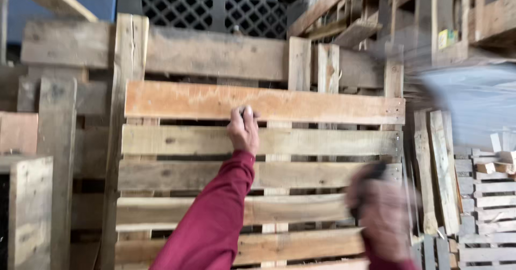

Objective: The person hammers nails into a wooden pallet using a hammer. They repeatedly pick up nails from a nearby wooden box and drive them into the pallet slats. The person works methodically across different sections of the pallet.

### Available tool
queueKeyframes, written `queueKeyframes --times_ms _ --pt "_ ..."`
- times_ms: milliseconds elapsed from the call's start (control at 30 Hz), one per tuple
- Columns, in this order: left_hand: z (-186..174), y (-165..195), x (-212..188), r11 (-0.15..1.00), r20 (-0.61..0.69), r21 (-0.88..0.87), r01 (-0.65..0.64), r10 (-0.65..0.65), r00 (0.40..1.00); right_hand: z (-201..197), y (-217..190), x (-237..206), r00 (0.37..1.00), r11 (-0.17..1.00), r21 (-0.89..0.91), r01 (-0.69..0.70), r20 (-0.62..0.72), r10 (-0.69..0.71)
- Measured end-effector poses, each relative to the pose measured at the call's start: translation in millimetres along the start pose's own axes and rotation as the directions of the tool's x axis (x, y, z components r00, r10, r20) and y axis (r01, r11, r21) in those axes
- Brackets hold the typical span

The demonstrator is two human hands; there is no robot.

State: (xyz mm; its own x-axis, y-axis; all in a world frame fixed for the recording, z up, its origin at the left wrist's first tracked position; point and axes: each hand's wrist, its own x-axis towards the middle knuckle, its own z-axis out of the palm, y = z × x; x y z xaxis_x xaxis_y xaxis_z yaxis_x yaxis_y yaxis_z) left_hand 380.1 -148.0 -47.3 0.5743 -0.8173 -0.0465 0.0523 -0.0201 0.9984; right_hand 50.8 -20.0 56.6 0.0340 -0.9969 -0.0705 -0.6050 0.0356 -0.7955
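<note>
Pallet-stacked yard; upright weathered wooden pallet (258, 162) in left hand's (243, 131) grip.

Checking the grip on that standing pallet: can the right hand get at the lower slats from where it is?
Probably yes. The right hand, blurred, is in front of the lower slats with nothing visible between; the left hand grips near the top board.

Stacked wooden pallets (64, 49), black plastic pallets (215, 6).

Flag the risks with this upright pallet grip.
1. The left hand alone hooks its fingers behind the top slat of the upright weathered wooden pallet; the pallet may tip.
2. Rough, cracked slats could splinter bare skin.
3. The blurred right hand seems to hold something dark and may strike the slats.
</note>
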Motion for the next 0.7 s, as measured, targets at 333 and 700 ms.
queueKeyframes --times_ms 333,700 --pt "0 -15 3 0.979 -0.04 0.093 -0.183 0.187 0.981 87 -97 0 0.727 0.732 0.008 -0.681 0.127 0.675" --pt "-1 -12 0 0.994 0.081 0.065 -0.084 0.078 0.994 -31 -117 32 0.871 0.66 0.574 -0.484 0.245 0.426"
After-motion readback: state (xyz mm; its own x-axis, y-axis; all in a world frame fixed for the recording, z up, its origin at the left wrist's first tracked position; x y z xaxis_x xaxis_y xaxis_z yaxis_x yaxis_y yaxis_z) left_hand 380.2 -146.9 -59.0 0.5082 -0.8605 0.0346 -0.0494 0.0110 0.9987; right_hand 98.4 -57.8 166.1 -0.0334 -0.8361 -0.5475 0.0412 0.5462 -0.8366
